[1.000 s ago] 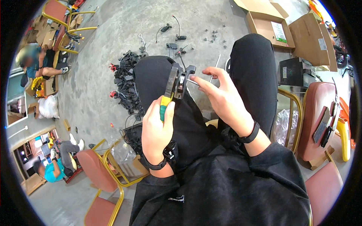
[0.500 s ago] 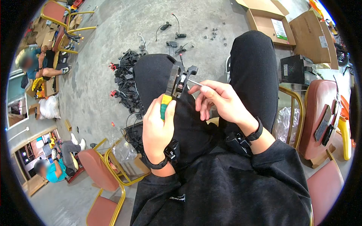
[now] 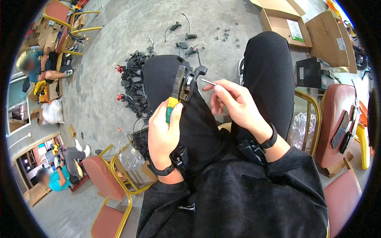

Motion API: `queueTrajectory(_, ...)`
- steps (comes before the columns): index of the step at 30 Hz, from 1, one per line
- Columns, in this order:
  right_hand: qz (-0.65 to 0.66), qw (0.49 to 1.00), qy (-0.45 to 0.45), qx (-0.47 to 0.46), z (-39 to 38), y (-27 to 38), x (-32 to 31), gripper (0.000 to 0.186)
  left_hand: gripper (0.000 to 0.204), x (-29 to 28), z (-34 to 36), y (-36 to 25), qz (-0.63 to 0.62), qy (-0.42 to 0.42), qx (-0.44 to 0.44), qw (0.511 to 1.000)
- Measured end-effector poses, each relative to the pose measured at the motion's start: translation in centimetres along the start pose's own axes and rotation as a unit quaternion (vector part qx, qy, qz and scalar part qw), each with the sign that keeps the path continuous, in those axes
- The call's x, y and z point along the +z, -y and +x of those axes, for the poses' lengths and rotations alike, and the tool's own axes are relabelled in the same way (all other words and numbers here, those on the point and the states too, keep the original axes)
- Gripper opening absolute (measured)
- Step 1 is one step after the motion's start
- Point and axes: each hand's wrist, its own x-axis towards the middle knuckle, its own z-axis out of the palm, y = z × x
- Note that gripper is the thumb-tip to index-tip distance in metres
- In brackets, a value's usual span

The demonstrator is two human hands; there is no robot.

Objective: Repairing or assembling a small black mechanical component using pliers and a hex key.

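Note:
My left hand [image 3: 162, 137] grips a tool with a yellow-and-green handle [image 3: 171, 106] and a grey metal head [image 3: 178, 81]. Against that head sits a black component [image 3: 190, 85] with a bright metal insert and a thin cable rising behind it. My right hand [image 3: 234, 105] pinches a thin metal rod [image 3: 208, 82], its tip just right of the black component, apparently not touching it. Both hands are above my black-clad legs; a black device is strapped at each wrist.
A tangled pile of black wired parts [image 3: 131, 83] lies left of my knee, loose parts [image 3: 190, 36] beyond. Open cardboard boxes [image 3: 329, 37] and padded chairs [image 3: 329, 123] are at right, more chairs [image 3: 101, 176] at lower left. Two people [image 3: 41, 69] [image 3: 59, 176] sit at left.
The long upright rod by my right fingers has gone from sight and those fingers have curled. The rod tip has moved back slightly from the black component. My left hand holds nearly still.

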Motion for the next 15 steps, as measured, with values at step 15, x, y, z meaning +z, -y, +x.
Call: queueTrajectory(15,-0.381,0.879,-0.097,-0.270,0.3,-0.5,0.1,0.023,0.025,0.4,-0.1,-1.0,0.043,-0.026,0.058,0.997)
